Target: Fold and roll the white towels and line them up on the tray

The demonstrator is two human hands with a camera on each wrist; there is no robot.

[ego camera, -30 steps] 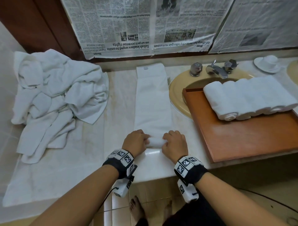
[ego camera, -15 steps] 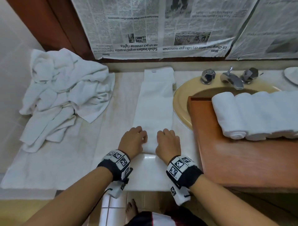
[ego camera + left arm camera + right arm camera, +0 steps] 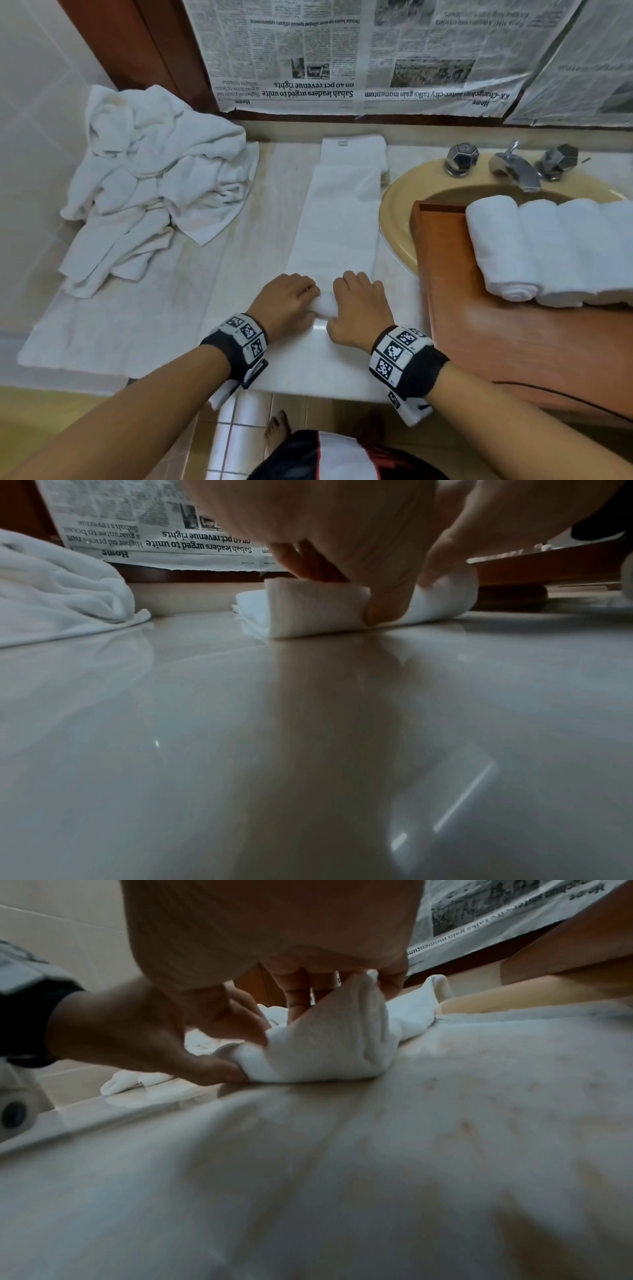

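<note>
A white towel folded into a long strip (image 3: 339, 219) lies on the counter, running away from me. Its near end is a small roll (image 3: 324, 305) (image 3: 318, 610) (image 3: 325, 1047). My left hand (image 3: 291, 301) grips the roll's left part, thumb in front, fingers curled over the top (image 3: 383, 607). My right hand (image 3: 359, 305) grips the right part the same way (image 3: 342, 993). Rolled white towels (image 3: 548, 250) lie side by side on the brown wooden tray (image 3: 479, 342) at the right.
A heap of loose white towels (image 3: 154, 192) sits at the back left of the counter. A beige sink (image 3: 397, 219) with chrome taps (image 3: 513, 168) lies under the tray's far end. Newspaper (image 3: 342, 58) covers the wall behind. The counter's front edge is just behind my wrists.
Both hands have curled over the towel's near end again and the small roll shows between them. The head view has shifted to the left and nearer.
</note>
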